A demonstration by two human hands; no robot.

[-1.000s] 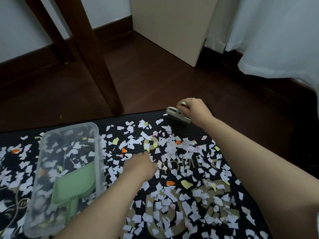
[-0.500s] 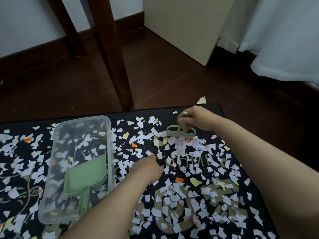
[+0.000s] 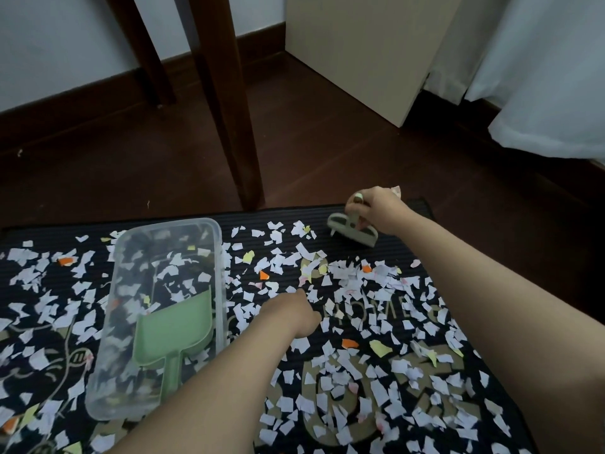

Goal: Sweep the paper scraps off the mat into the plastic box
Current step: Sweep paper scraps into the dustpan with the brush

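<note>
Clear plastic box (image 3: 220,276), left on the mat (image 3: 397,253), holds a green scoop (image 3: 173,326); paper scraps (image 3: 360,283) litter the mat around it. Far right, the right hand (image 3: 376,208) grips the brush (image 3: 353,232). The left hand (image 3: 291,316) rests mid-mat, fingers hidden, can't tell.

Bare floor (image 3: 327,152) lies open in the upper centre of the frame, between the wooden leg (image 3: 229,109) and the cream panel (image 3: 360,44). At left, the plastic box (image 3: 216,250) walls in my left hand (image 3: 291,314); paper scraps (image 3: 360,283) cover the narrow mat (image 3: 399,250) lane between them.
</note>
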